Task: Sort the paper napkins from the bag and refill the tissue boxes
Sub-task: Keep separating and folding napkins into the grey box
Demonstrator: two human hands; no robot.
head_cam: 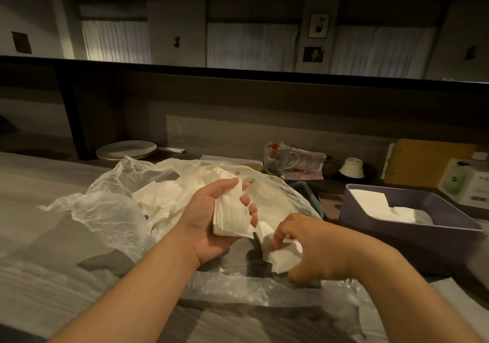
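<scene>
On the grey wooden tabletop [39, 184] lies a big, crinkly, see-through plastic bag [105, 210]. It is spread open across the middle and reaches down to the near edge. Loose white paper napkins [158, 197] sit in a messy pile inside it.

The left hand [211, 218] is palm up over the bag. Its fingers and thumb curl round a neat stack of folded white napkins [232, 221] and hold it tight. The right hand [312, 247] is just beside it, nearer the near edge. Its fingers are bent like a claw and pinch a small bunch of white napkins [283, 255] that rests on the plastic.

Toward the right edge stands a purple, boxy plastic tissue box [397, 226] with no lid. It has flat white napkins [370, 200] inside it already. It is near the right hand but not touching it.

Along the far edge there are more things. A stack of round white plates [126, 150] sits at the far left. A clear glass mug [280, 157] with a handle stands near the middle, on some papers. A small white cup [352, 167] is turned upside down on a dark saucer. A brown cardboard board [426, 163] leans at the far right corner, with a white box with green print [465, 181] in front of it.
</scene>
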